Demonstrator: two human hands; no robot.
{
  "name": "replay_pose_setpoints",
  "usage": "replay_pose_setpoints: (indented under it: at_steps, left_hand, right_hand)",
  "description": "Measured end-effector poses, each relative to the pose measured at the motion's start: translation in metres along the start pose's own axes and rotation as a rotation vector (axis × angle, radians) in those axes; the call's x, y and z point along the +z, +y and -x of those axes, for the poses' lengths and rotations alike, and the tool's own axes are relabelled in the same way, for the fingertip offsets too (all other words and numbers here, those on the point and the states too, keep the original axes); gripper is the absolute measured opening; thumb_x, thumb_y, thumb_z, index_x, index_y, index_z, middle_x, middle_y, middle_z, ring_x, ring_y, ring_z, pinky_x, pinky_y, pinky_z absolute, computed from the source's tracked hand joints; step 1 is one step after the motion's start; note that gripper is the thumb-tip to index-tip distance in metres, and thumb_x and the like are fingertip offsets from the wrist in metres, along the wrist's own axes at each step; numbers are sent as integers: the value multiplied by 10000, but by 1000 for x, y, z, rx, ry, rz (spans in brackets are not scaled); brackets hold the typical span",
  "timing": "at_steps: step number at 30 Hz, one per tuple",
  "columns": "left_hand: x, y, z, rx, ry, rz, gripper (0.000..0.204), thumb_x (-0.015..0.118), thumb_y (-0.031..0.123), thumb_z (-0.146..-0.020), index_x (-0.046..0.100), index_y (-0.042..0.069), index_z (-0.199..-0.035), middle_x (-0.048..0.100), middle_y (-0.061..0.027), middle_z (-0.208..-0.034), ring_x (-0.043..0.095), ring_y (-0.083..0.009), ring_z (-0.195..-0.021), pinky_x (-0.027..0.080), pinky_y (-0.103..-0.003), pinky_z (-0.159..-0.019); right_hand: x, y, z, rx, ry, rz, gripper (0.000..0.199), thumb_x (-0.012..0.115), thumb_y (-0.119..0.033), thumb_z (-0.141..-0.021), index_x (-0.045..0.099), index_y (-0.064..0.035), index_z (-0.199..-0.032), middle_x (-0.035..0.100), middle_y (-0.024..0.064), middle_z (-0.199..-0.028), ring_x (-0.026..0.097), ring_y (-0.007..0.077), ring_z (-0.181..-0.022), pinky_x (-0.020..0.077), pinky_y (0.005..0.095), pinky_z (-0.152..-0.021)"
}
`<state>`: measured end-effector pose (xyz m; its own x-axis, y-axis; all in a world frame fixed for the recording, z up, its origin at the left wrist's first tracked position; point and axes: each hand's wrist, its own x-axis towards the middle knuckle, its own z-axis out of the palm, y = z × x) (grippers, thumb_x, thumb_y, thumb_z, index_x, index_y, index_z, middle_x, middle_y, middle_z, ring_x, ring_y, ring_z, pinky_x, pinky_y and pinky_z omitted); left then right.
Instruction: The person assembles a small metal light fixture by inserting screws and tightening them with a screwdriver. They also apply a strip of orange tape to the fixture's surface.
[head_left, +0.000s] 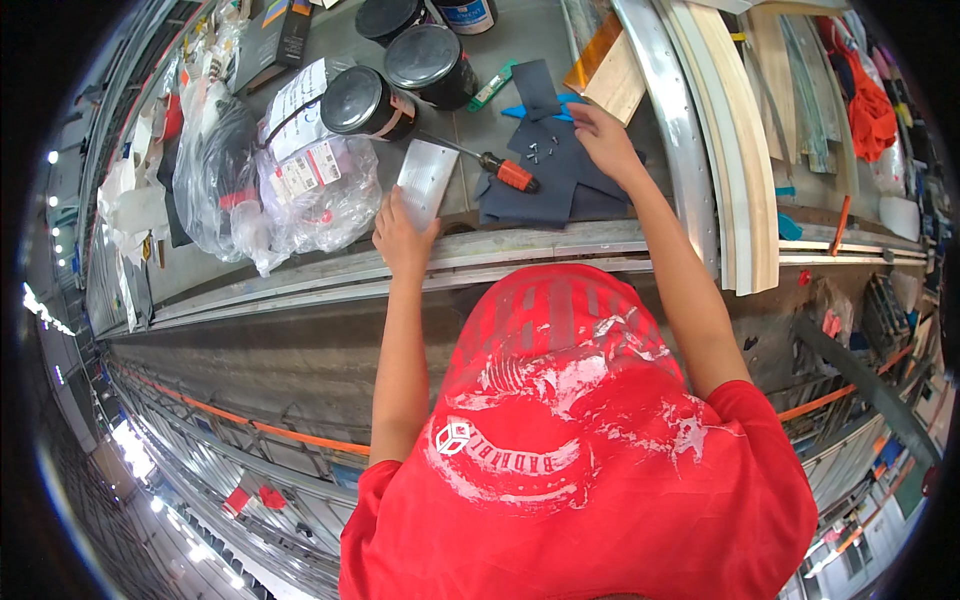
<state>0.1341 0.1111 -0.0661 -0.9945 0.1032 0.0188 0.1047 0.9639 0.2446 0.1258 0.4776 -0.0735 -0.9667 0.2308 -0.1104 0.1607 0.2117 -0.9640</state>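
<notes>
My left hand [402,238] grips the near end of a flat silver metal plate [428,178], thumb on one side and fingers on the other. My right hand [606,145] reaches over dark grey sheets [598,185], its fingers stretched out and apart, close to a bright blue piece [545,109]. Nothing shows between those fingers. Several small screws [540,152] lie loose on the sheets. A screwdriver [508,172] with a red and black handle rests between the plate and the screws, its shaft pointing toward the plate.
Dark-lidded tubs [432,62] stand behind the plate. Left of it are clear plastic bags [320,195] with labels. A green tool [491,86] lies beyond the screwdriver. Wooden strips [745,150] and a metal rail [672,120] border the right. The bench's front edge [300,285] runs before me.
</notes>
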Motion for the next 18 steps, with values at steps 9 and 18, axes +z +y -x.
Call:
replay_pose_setpoints:
  at_steps: [9, 18]
  left_hand:
    - [-25, -11, 10, -181, -73, 364, 956, 849, 294, -644, 393, 2, -1431, 541, -187, -1243, 510, -329, -1166, 425, -427, -993]
    - [-55, 24, 30, -298, -642, 2067, 867, 802, 503, -767, 418, 57, -1403, 550, -54, -1087, 501, -140, -813, 436, -285, -688]
  right_hand:
    - [-3, 7, 48, -138, 81, 277, 191, 643, -39, -894, 687, -13, -1078, 662, 123, -961, 654, 196, -828, 524, 294, -741]
    - [8, 8, 39, -260, 27, 348, 206, 661, -37, -869, 695, -45, -1071, 624, 118, -874, 625, 233, -751, 504, 325, -688]
